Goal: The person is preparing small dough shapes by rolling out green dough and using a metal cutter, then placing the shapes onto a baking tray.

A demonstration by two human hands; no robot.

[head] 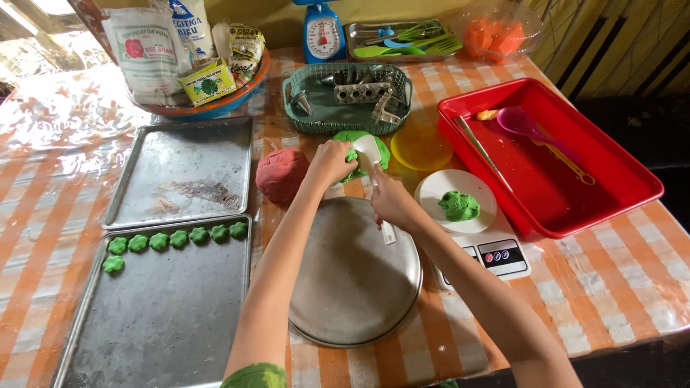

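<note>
Dough being portioned off the green lump

Dough work is at the scooping stage, as I read it: both hands meet at the green dough lump [359,149], which lies on the bench just beyond the round metal plate [356,276] and just in front of the teal basket [295,97]. My left hand [332,162] rests on the near left side of the lump, fingers curled down onto it as if to steady it. My right hand [392,201] has its fingers closed around the handle of a white spoon [369,152], whose bowl presses into the lump's top.

Both forearms reach forward across the plate, wrists angled inward so the hands nearly touch.

Right of the plate, a white dish [431,188] on the digital scale [496,257] already holds a small green portion [459,205]. I judge the next move calls for a clean lift of the spoon and a short carry rightward to that dish. A red dough ball [282,174] sits left of the lump.
</note>
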